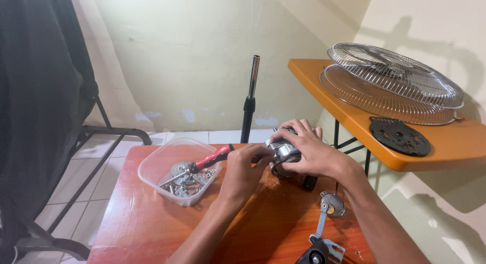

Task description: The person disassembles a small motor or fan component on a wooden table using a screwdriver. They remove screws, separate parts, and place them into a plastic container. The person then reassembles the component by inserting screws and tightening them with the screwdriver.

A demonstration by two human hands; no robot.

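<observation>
on the reddish wooden worktop (152, 218) a metal fan motor (283, 154) is gripped from above by the closed right hand (309, 150), while a red-handled screwdriver (212, 158), held in the closed left hand (243, 168), lies leftward over the plastic tub (152, 165).

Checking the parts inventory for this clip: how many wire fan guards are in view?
2. Both are stacked on the orange table at right: the upper fan guard rests tilted on the lower fan guard. None shows elsewhere; more could be hidden outside the frame.
</observation>
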